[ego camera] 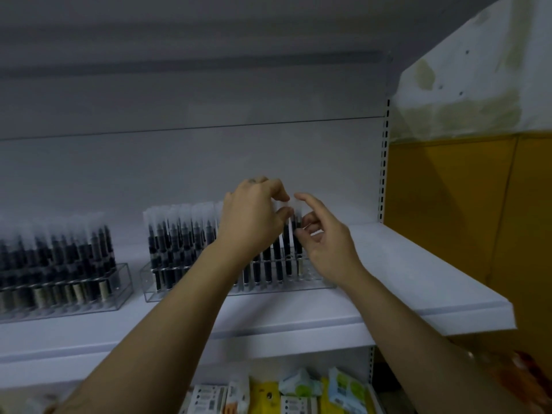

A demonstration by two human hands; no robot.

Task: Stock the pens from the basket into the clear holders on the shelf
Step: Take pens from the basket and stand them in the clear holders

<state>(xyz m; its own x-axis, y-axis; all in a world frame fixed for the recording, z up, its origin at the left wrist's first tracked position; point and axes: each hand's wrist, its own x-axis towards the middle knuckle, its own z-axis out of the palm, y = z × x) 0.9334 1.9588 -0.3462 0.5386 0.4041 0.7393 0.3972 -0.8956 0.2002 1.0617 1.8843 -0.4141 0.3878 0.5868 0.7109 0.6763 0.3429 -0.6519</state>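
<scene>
- A person's two bare forearms reach up to a white shelf (388,264), seen from a camera worn on the head.
- A clear holder (148,283) stands at the middle of the shelf. It is packed with upright pens (179,234) that have dark barrels and frosted caps.
- The left hand (254,216) is at the right end of this holder, fingers curled, pinching the frosted cap of one pen (287,249). That pen stands upright with its lower end down in the holder's right end.
- The right hand (325,243) is just beside the left, index finger straight and raised, with thumb and curled lower fingers at the barrels of the end pens. Whether it grips one cannot be told.
- A second clear holder (123,282), also full of dark pens, stands further left on the same shelf, apart from the first.
- Below the shelf, a lower level holds colourful packets (298,392).
- To the right of the shelving, a yellow panel (448,204) covers the lower wall.
</scene>
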